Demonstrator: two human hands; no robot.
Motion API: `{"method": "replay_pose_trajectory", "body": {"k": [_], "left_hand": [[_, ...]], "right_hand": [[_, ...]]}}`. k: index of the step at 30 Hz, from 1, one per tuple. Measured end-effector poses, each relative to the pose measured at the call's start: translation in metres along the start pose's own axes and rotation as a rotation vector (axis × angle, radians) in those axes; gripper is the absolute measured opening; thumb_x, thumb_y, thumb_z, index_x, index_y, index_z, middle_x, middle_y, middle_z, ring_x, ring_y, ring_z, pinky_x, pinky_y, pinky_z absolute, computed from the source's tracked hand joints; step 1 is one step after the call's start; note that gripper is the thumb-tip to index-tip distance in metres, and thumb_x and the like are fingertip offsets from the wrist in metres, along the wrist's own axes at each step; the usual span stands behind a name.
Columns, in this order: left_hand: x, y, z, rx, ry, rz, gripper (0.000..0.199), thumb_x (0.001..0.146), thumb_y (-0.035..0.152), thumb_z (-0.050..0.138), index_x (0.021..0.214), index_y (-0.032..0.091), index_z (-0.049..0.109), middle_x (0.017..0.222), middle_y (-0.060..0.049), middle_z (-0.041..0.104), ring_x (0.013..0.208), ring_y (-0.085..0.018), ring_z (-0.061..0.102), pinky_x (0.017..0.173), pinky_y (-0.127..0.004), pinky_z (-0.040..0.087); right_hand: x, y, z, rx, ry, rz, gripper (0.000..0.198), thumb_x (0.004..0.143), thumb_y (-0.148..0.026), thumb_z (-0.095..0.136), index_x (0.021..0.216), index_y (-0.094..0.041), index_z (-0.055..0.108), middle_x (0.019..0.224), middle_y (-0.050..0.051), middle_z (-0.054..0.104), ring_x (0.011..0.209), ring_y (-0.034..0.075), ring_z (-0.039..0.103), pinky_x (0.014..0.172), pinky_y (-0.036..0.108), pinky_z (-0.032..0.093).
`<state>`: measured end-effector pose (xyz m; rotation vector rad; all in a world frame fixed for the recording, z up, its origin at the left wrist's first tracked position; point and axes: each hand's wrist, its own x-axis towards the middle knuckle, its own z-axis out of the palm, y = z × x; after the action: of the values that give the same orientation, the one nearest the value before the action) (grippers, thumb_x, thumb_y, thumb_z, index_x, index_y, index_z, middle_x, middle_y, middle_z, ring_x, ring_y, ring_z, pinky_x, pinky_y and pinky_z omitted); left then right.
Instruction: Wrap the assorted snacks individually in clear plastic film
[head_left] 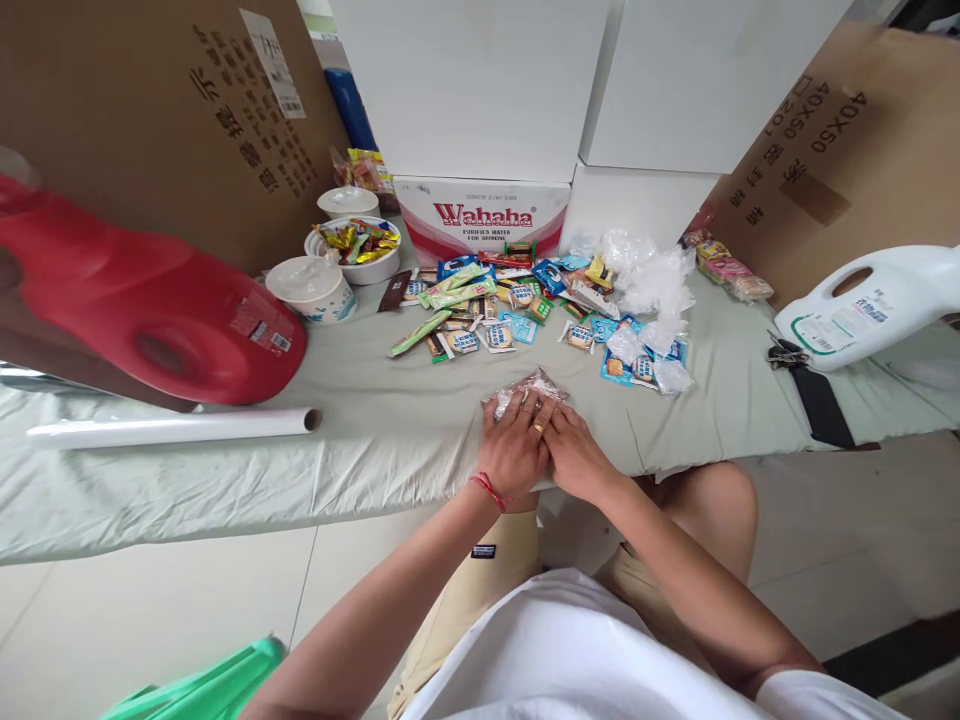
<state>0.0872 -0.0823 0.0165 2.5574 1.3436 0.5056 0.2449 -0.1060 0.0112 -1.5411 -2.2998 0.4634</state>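
A brown packet in clear, shiny plastic (541,384) lies near the front edge of the cloth-covered table. My left hand (516,440), with a red string bracelet at the wrist, rests on it with fingers stretched forward and flat. From the other side my right hand (576,450) leans in, its fingers laid flat against the left hand's fingers and the packet's near edge. A gold ring shows where the fingers meet. Beyond the hands spreads a pile of small wrapped snacks (499,337), with crumpled clear plastic (651,285) at its right.
On the left are a red detergent jug (202,310), a white roll (172,428), lidded tubs (313,290) and a bowl of sweets (360,268). A white bottle (870,300) and black strap with keys (821,400) lie right. A Wahaha box (484,215) stands behind.
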Motion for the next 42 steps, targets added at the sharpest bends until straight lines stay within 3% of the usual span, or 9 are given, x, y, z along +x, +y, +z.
{"method": "replay_pose_trajectory", "body": {"k": [5, 12, 17, 20, 24, 31, 36, 39, 42], "left_hand": [[0.007, -0.003, 0.001, 0.063, -0.019, -0.031, 0.062, 0.103, 0.041, 0.045, 0.161, 0.019, 0.045, 0.168, -0.017, 0.044, 0.157, -0.035, 0.037, 0.127, -0.063, 0.016], [0.034, -0.022, -0.003, 0.119, -0.021, -0.144, 0.052, 0.103, 0.028, 0.042, 0.153, 0.022, 0.054, 0.161, -0.015, 0.053, 0.149, -0.034, 0.047, 0.119, -0.06, 0.033], [0.058, -0.026, -0.034, -0.273, 0.063, -0.35, 0.047, 0.097, 0.027, 0.048, 0.14, 0.024, 0.065, 0.145, -0.011, 0.068, 0.137, -0.03, 0.059, 0.117, -0.047, 0.043], [0.062, 0.01, -0.047, -0.851, 0.113, -0.406, 0.052, 0.093, 0.044, 0.061, 0.141, 0.026, 0.062, 0.136, -0.007, 0.072, 0.126, -0.027, 0.065, 0.108, -0.039, 0.052], [0.063, 0.084, -0.029, -1.516, -0.117, -0.484, 0.051, 0.082, 0.05, 0.077, 0.126, 0.026, 0.069, 0.111, -0.005, 0.077, 0.097, -0.022, 0.072, 0.081, -0.032, 0.06], [0.107, 0.144, 0.038, -1.86, -0.121, -0.532, 0.053, 0.079, 0.043, 0.083, 0.128, 0.029, 0.068, 0.124, -0.003, 0.074, 0.115, -0.022, 0.069, 0.098, -0.037, 0.057], [0.152, 0.142, 0.077, -1.707, -0.187, -0.333, 0.048, 0.084, 0.047, 0.08, 0.127, 0.029, 0.071, 0.147, -0.008, 0.061, 0.14, -0.027, 0.054, 0.11, -0.042, 0.049], [0.166, 0.129, 0.095, -1.744, -0.393, -0.241, 0.048, 0.085, 0.053, 0.08, 0.123, 0.025, 0.072, 0.137, -0.011, 0.065, 0.123, -0.026, 0.061, 0.104, -0.043, 0.051], [0.168, 0.119, 0.104, -1.753, -0.571, -0.14, 0.044, 0.088, 0.053, 0.079, 0.119, 0.022, 0.074, 0.12, -0.009, 0.069, 0.108, -0.022, 0.064, 0.102, -0.041, 0.049]], "right_hand": [[-0.015, 0.019, -0.028, 0.341, 0.034, -0.024, 0.043, 0.095, -0.009, 0.05, 0.129, -0.019, 0.073, 0.146, 0.015, 0.065, 0.135, 0.027, 0.059, 0.116, 0.05, 0.049], [-0.05, 0.029, -0.056, 0.721, 0.187, 0.164, 0.025, 0.104, -0.034, 0.054, 0.107, -0.024, 0.077, 0.105, 0.006, 0.077, 0.1, 0.021, 0.072, 0.092, 0.036, 0.056], [-0.071, 0.047, -0.066, 0.884, 0.28, 0.277, 0.03, 0.103, -0.049, 0.058, 0.102, -0.025, 0.077, 0.099, 0.005, 0.076, 0.096, 0.022, 0.071, 0.09, 0.036, 0.057], [-0.078, 0.059, -0.071, 1.001, 0.36, 0.369, 0.036, 0.1, -0.057, 0.061, 0.112, -0.026, 0.076, 0.107, 0.006, 0.076, 0.09, 0.02, 0.069, 0.084, 0.034, 0.058], [-0.078, 0.063, -0.078, 1.2, 0.318, 0.4, 0.06, 0.095, -0.068, 0.062, 0.14, -0.029, 0.064, 0.116, 0.006, 0.073, 0.076, 0.016, 0.064, 0.064, 0.029, 0.056], [-0.074, 0.074, -0.089, 1.314, 0.551, 0.504, 0.043, 0.088, -0.054, 0.079, 0.122, -0.029, 0.075, 0.121, 0.004, 0.078, 0.119, 0.027, 0.069, 0.11, 0.044, 0.054], [-0.064, 0.177, -0.137, 1.125, 0.77, 0.66, 0.04, 0.08, -0.047, 0.086, 0.109, -0.021, 0.076, 0.109, 0.005, 0.08, 0.094, 0.021, 0.074, 0.091, 0.035, 0.06], [-0.037, 0.27, -0.179, 0.991, 1.068, 0.871, 0.034, 0.079, -0.045, 0.083, 0.092, -0.018, 0.069, 0.081, 0.003, 0.074, 0.068, 0.017, 0.068, 0.062, 0.028, 0.056], [-0.005, 0.344, -0.212, 0.863, 1.136, 0.953, 0.032, 0.084, -0.047, 0.077, 0.084, -0.02, 0.06, 0.062, -0.004, 0.059, 0.049, 0.013, 0.053, 0.042, 0.022, 0.037]]}}
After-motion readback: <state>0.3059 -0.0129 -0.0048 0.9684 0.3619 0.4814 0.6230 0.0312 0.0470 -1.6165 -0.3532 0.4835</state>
